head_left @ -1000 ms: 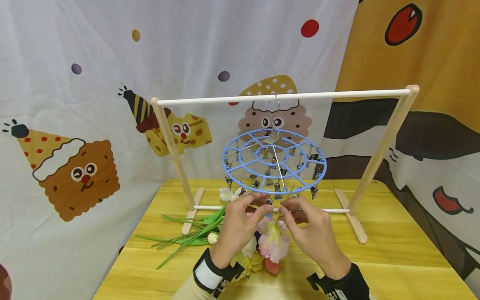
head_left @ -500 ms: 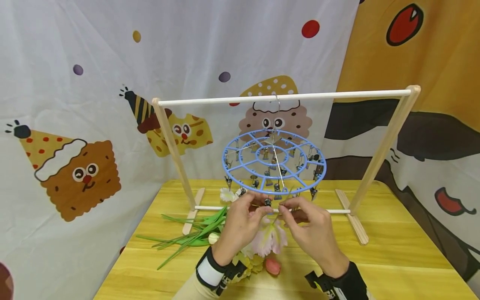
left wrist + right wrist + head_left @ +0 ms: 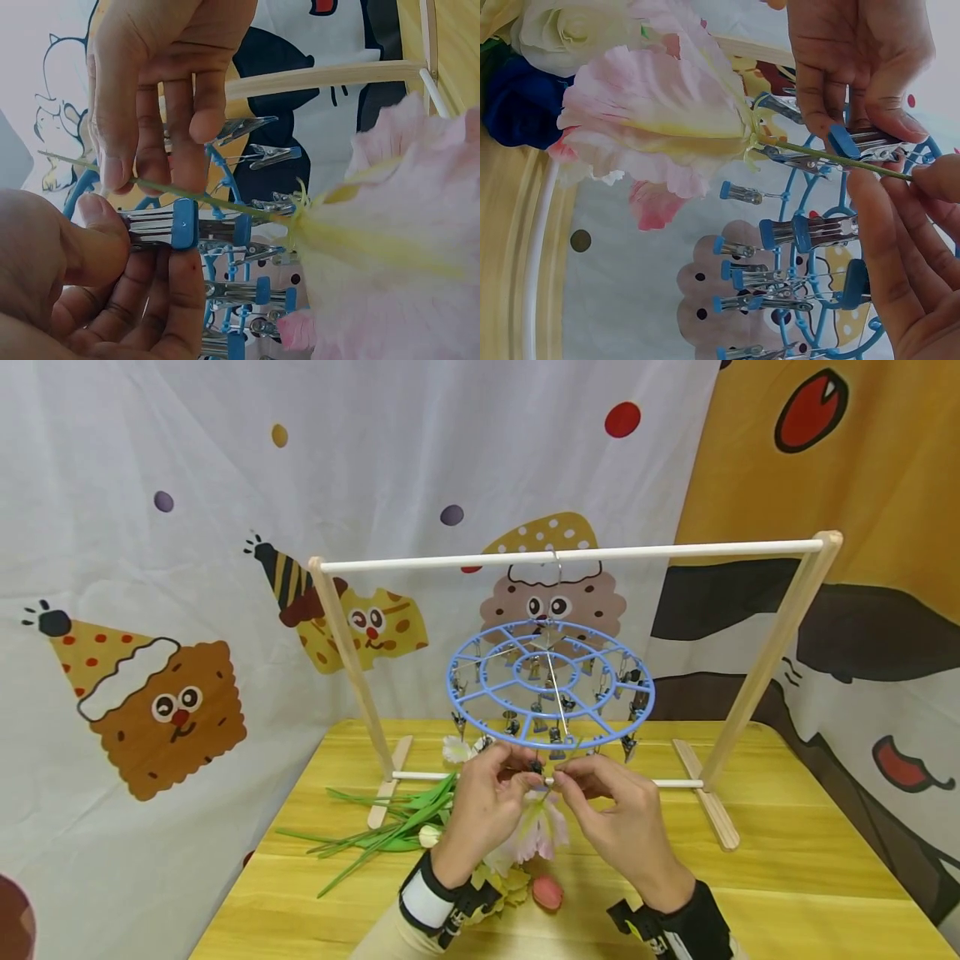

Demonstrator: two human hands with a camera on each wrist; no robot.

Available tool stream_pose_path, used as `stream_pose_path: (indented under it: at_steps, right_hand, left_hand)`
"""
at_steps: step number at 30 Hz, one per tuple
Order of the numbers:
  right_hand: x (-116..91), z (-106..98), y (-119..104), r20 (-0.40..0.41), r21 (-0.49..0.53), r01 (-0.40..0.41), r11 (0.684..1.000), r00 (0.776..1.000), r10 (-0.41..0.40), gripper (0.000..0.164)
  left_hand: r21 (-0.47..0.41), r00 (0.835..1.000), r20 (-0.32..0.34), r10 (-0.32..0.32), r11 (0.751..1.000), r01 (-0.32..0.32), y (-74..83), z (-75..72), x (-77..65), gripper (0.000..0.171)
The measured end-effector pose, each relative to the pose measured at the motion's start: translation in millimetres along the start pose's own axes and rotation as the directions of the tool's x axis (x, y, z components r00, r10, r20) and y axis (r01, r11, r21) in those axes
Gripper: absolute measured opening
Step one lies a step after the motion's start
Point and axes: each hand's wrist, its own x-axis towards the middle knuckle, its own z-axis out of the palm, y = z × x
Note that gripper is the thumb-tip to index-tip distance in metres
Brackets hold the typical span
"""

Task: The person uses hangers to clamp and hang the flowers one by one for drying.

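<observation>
With thumb and fingers my left hand (image 3: 486, 800) pinches a metal clip (image 3: 185, 223) with blue tips, hanging below the near rim of a round blue clip hanger (image 3: 449, 683). Close on its right, my right hand (image 3: 613, 795) pinches the thin green stem (image 3: 232, 206) of a pale pink artificial flower (image 3: 542, 828). The flower hangs head down, its ruffled petals large in both wrist views. In the right wrist view the stem crosses right at the blue tips of the held clip (image 3: 844, 141).
The hanger hooks over the white bar (image 3: 420, 561) of a wooden rack, with several other clips dangling from it. On the table (image 3: 810, 877) lie green leaves and stems (image 3: 393, 839), a coral tulip (image 3: 547, 892), a yellow flower (image 3: 510, 893) and a blue rose (image 3: 525, 105).
The right hand has edged left towards the left hand, and the pink flower has shifted slightly left and turned. More of the coral tulip shows. The left hand keeps its pinch on the clip.
</observation>
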Motion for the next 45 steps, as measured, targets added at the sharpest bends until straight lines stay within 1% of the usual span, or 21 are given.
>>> stream_pose_path:
  at_steps: [3, 6, 13, 15, 19, 22, 26, 28, 29, 34, 35, 36, 39, 41, 45]
  right_hand:
    - [0, 0, 1, -0.011, -0.024, 0.020, 1.000, 1.000, -0.021, 0.015]
    - [0, 2, 1, -0.019, -0.026, 0.032, 0.999, 0.999, -0.033, 0.012]
    - [-2, 4, 1, -0.027, -0.001, 0.024, 1.000, 0.999, -0.024, 0.016]
    - [-3, 4, 1, -0.027, 0.000, 0.017, 1.000, 1.000, -0.017, 0.015]
    - [-4, 3, 1, -0.024, -0.009, 0.002, 1.000, 1.000, -0.002, 0.022]
    - [-4, 2, 0, -0.021, -0.021, -0.003, 1.000, 1.000, 0.003, 0.027]
    - [-3, 2, 0, -0.016, -0.028, 0.003, 1.000, 1.000, -0.004, 0.027]
    - [-2, 1, 0, -0.018, -0.027, 0.017, 0.999, 1.000, -0.017, 0.028]
    - [-1, 1, -1, -0.017, -0.028, 0.017, 0.999, 1.000, -0.018, 0.024]
    - [1, -2, -2, -0.019, -0.046, 0.017, 0.999, 1.000, -0.018, 0.023]
    - [1, -2, -2, -0.015, -0.050, 0.007, 0.999, 1.000, -0.008, 0.023]
    - [1, -2, -2, -0.016, -0.054, 0.006, 0.999, 1.000, -0.007, 0.027]
    - [0, -3, 0, -0.009, -0.057, 0.007, 0.998, 1.000, -0.008, 0.030]
    - [-1, -4, 0, 0.003, -0.055, 0.006, 0.998, 1.000, -0.006, 0.030]
    - [-2, -5, -1, 0.047, -0.055, -0.005, 0.998, 0.999, 0.007, 0.029]
  left_hand:
    - [-0.016, 1.000, -0.006, -0.018, 1.000, 0.018, 0.7, 1.1, -0.8, 0.025]
    - [-0.036, 1.000, -0.008, -0.026, 0.999, 0.025, 0.7, 2.0, -0.8, 0.026]
    - [-0.070, 0.999, 0.013, -0.040, 0.997, 0.041, 0.7, 2.2, -2.5, 0.033]
    - [-0.061, 0.999, 0.020, -0.041, 0.997, 0.042, 1.0, 2.2, -3.4, 0.034]
    - [-0.037, 0.998, 0.036, -0.045, 0.998, 0.046, 1.2, 1.9, -4.8, 0.033]
    - [-0.025, 0.998, 0.045, -0.037, 0.999, 0.038, 1.2, 1.0, -4.6, 0.025]
    - [-0.024, 0.998, 0.057, -0.016, 1.000, 0.017, 1.4, -1.3, -3.3, 0.014]
    - [-0.030, 0.998, 0.065, -0.011, 0.999, 0.013, 1.0, -2.5, -2.9, 0.014]
    - [-0.028, 0.998, 0.070, -0.008, 1.000, 0.010, 0.7, -3.0, -2.7, 0.016]
    - [-0.023, 0.996, 0.085, 0.037, 0.999, -0.035, -0.7, -6.1, -1.7, 0.020]
    - [-0.025, 0.995, 0.087, 0.048, 0.999, -0.046, -0.7, -7.0, -1.4, 0.021]
    - [-0.027, 0.994, 0.088, 0.057, 0.998, -0.054, -0.7, -7.9, -1.1, 0.021]
    - [-0.041, 0.994, 0.093, 0.061, 0.998, -0.058, -1.8, -10.9, -0.6, 0.023]
    - [-0.046, 0.994, 0.097, 0.048, 0.998, -0.044, -2.7, -13.0, -0.6, 0.022]
    - [-0.058, 0.995, 0.099, 0.034, 0.998, -0.028, -3.8, -18.3, -0.6, 0.020]
